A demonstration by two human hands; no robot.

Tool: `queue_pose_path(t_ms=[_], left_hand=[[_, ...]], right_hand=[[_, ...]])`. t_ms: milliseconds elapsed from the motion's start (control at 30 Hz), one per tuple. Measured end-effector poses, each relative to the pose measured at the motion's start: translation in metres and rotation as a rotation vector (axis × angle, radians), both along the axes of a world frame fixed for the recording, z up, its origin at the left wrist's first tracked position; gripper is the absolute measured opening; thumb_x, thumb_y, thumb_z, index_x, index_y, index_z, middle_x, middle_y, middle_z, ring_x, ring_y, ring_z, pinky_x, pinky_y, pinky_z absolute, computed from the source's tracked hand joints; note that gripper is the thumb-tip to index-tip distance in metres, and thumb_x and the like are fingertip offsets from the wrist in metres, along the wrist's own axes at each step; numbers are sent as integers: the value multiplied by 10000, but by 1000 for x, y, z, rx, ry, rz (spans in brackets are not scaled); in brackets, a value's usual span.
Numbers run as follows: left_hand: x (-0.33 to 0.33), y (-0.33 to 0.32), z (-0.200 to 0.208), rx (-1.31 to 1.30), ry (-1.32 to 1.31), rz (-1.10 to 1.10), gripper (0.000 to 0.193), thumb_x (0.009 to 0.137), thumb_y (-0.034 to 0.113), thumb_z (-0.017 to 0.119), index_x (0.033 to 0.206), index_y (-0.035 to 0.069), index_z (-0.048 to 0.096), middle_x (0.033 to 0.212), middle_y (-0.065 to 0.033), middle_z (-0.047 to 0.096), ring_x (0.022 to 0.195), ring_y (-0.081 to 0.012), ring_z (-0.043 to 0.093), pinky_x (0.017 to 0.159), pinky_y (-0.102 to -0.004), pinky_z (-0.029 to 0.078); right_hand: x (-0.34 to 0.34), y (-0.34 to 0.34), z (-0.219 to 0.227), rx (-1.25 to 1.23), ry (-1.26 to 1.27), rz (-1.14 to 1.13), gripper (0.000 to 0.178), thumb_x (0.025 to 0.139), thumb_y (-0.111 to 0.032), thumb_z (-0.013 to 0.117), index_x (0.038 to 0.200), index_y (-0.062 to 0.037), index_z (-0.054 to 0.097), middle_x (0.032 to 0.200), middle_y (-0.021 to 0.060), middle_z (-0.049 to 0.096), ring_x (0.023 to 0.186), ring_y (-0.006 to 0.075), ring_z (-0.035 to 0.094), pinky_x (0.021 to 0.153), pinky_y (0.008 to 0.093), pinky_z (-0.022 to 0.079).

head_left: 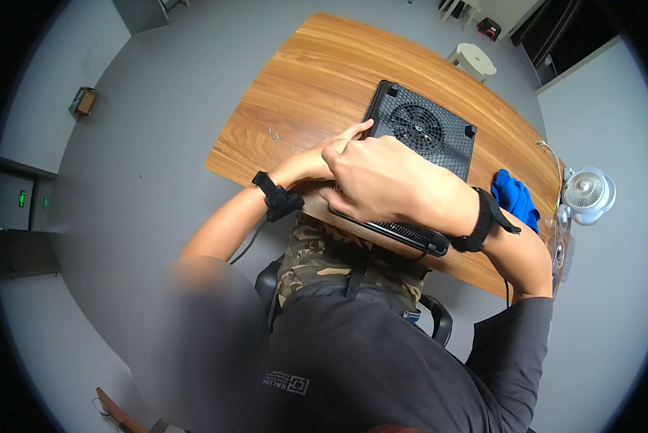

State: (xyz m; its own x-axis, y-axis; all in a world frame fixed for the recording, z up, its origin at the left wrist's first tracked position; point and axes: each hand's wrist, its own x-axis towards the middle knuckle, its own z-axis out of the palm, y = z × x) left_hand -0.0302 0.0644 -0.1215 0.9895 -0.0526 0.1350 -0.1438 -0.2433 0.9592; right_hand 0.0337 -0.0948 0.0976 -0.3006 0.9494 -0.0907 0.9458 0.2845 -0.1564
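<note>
A black laptop cooling pad point(446, 133) with a round fan grille lies bottom side up on the wooden table, with small black feet at its corners. My left hand point(324, 155) grips the pad's left edge, one finger stretched along it; its other fingers are mostly covered by my right hand. Crossing over the pad's near part, my right hand point(381, 177) is closed, fingers curled and thumb pointing down to the left. Whatever it holds is hidden beneath it. The pad's slotted near edge point(410, 234) shows below my right wrist, close to the table's front.
Several small metal pieces point(274, 134) lie on the wooden table point(288, 86) to the left. At the right are a crumpled blue cloth point(513, 198) and a white fan point(587, 189) with a cable. A white stool point(473, 60) stands beyond the table.
</note>
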Motion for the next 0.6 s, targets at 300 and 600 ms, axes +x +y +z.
queue_pose_path(t_ms=[300,600], left_hand=[[-10,-11,32,38,38,17,683,917,461,697,1514,190,507,1697,-146,161,1532,-351,254,1239,-469,277],[-2,-8,0,-15,-31,84,755,837,452,751,1493,164,516,1679,-232,161,1507,-408,291,1201,-484,337]], right_hand=[[6,-5,-5,24,59,141,287,958,-216,647,1035,50,571,921,245,633,878,394,700,762,448,560],[-4,3,-6,-67,-103,-1,392,986,-318,629,941,69,579,774,227,681,750,370,718,690,422,590]])
